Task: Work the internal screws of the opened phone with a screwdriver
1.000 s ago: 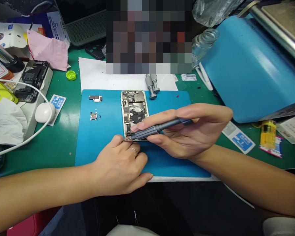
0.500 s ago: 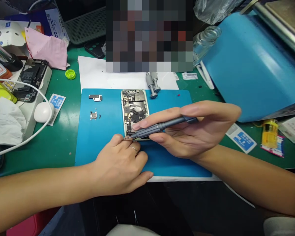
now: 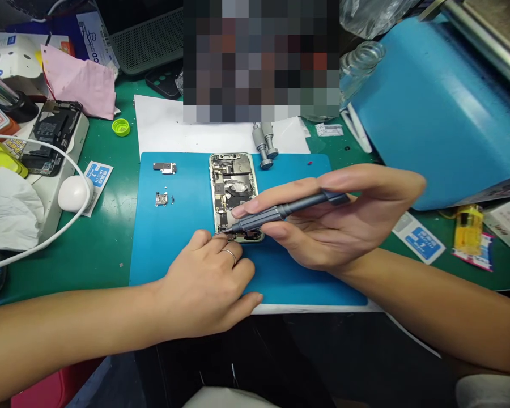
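Observation:
An opened smartphone (image 3: 236, 190) lies on the blue mat, its battery and circuit parts exposed. My left hand (image 3: 212, 277) is closed at its lower left edge, fingers curled against the frame; the fingertips are partly hidden. In my right hand (image 3: 344, 226) a dark grey screwdriver (image 3: 263, 218) slants across the phone's lower half, pinched between thumb and fingers. Its tip points down at the phone's bottom left corner, beside my left fingers. To the left on the mat lie a small metal bracket (image 3: 165, 168) and a small metal part (image 3: 161, 198) with tiny pieces near it.
Two grey screwdrivers (image 3: 263, 147) lie behind the phone on the mat (image 3: 174, 249) and white paper (image 3: 161, 124). Another opened phone (image 3: 53, 136) rests on a white box at left, near a looping white cable (image 3: 38, 249). A large blue object (image 3: 437, 119) stands at right.
My right hand and the screwdriver have shifted very slightly to the right, with the tip still by the phone's lower left corner. My left hand stays almost in place.

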{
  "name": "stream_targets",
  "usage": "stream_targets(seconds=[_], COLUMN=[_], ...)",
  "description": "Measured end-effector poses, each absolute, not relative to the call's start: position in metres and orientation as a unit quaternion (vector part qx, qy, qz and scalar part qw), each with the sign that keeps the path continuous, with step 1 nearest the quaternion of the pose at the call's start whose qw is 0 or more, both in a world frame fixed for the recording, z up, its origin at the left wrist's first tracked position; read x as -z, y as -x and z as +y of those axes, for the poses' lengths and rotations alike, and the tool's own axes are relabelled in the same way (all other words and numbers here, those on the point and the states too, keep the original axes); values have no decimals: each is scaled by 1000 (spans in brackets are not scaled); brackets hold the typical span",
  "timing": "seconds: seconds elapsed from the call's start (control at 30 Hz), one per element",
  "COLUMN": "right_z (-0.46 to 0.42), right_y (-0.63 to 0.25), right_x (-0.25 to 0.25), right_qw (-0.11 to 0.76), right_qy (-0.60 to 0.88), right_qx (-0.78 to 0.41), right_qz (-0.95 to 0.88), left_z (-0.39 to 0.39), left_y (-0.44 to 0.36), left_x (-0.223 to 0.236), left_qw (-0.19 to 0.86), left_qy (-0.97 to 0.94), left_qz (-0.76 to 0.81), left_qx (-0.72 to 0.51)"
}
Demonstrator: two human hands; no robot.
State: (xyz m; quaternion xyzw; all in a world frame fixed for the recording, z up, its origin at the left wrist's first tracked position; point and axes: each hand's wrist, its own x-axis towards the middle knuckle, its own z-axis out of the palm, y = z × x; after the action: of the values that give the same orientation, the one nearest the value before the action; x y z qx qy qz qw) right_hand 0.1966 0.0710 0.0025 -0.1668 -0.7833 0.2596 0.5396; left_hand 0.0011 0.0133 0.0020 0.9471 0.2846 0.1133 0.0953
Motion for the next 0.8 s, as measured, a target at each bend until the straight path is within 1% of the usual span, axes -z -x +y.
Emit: stream_targets(seconds=[0.3,0.43,0.5,0.67,0.73,0.8], right_z=[68,75,78,81,82,84], right_y=[-187,-190,-191,-190,-190,-190], right_x=[3,8,9,9,9,9], right_qw=[589,613,625,632,640,652], right_qy=[227,221,228,238,236,246], right_qx=[-262,-213,-186,-191,-180,-166], right_qz=[-730,-728,-723,-712,-709,-698], left_z=[15,19,23,39,44,45], left_y=[0,0,0,-2,-2,-2], left_x=[-1,-4,-7,-17,-18,-18], left_qw=[88,96,142,362,403,415], left_qy=[-950,-944,-929,-794,-763,-763], left_qz=[278,288,301,418,434,430], left_qx=[-114,-131,-162,-251,-258,-244])
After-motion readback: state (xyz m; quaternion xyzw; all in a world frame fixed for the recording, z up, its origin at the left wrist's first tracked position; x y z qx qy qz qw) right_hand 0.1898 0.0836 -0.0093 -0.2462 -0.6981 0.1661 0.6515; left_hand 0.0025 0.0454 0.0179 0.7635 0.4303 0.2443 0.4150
